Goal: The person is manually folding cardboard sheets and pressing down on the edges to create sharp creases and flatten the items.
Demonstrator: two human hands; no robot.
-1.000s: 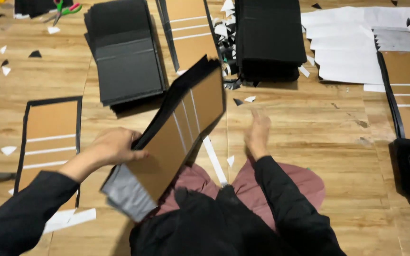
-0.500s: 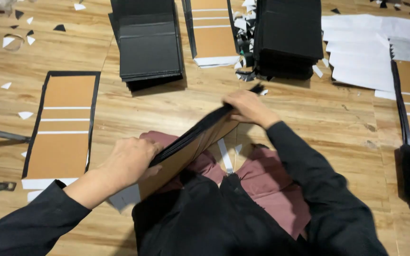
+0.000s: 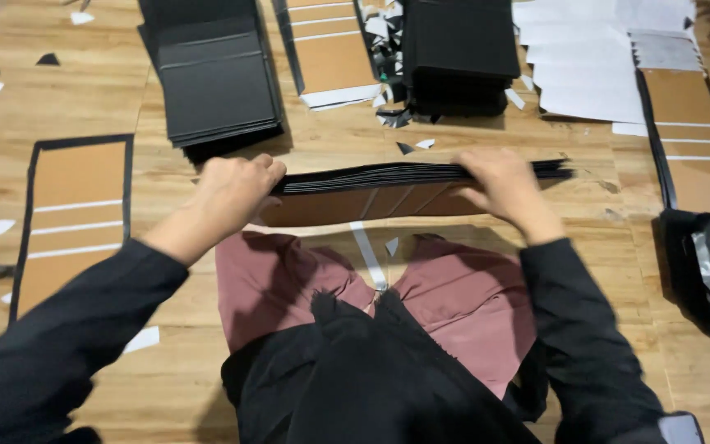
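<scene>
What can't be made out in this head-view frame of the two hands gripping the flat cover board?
- Cover board: its far face is hidden, seen nearly edge-on in the head view.
- Left hand: fingertips curl behind the board's end.
- Right hand: fingertips are hidden over the board's top edge.
- Black stack: its top is cut off by the upper frame edge.
- Black bag: cropped by the right edge.

A flat brown card sheet with a black edge (image 3: 76,218) lies on the wooden floor (image 3: 166,386). Up top sit a pile of black folded boards (image 3: 215,78), a tall black stack (image 3: 462,53) and another brown sheet (image 3: 330,49). White paper sheets (image 3: 585,66) lie near them. Little paper scraps (image 3: 0,225) are scattered about.
</scene>
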